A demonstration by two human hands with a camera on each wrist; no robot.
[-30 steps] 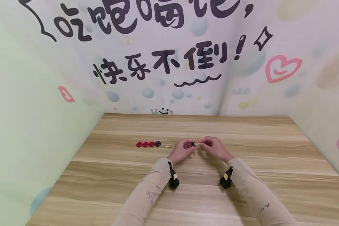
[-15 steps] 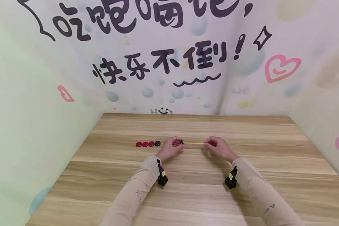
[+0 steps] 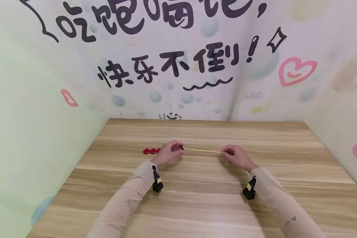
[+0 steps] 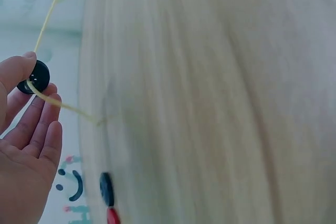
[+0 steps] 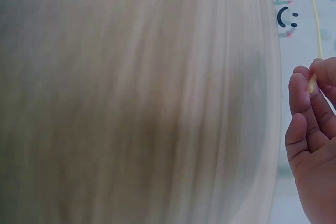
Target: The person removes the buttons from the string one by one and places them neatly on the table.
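While the left hand point(image 3: 168, 152) pinches a small dark round button point(image 4: 37, 77) threaded on a thin yellow cord point(image 3: 202, 150), the right hand point(image 3: 236, 156), at its 3 o'clock, pinches the cord's other end, the cord stretched taut between them above the pale wooden table point(image 3: 196, 205). Only the left wrist view shows the button's face; the head view adds red round buttons point(image 3: 150, 151) at the left hand's 9 o'clock.

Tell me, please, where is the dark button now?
The dark button is pinched in the left hand, threaded on the yellow string, just right of the red buttons on the table.
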